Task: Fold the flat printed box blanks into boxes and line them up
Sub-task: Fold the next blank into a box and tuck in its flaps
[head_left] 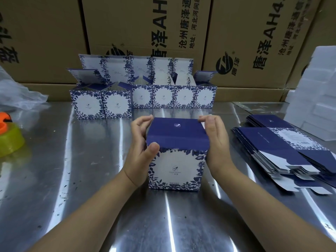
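**Light card, easy to crush: hold it by the corners**

Your box stands upright on the steel tabletop directly in front of you, its dark blue lid flap folded over the top. Your left hand keeps a narrow grip on it, thumb on the lid's near edge and fingers curled at the far left corner. Your right hand lies along the right wall, fingertips hooked over the far right corner.

Treat it as thin glossy card: probably near weightless, stiff only at the creases, and quick to dent. Hold opposite walls near the corners, lightly.

To your right lie the flat blanks, fanned and likely slippery. Farther back, the finished boxes stand in rows, lids open, before brown cartons.
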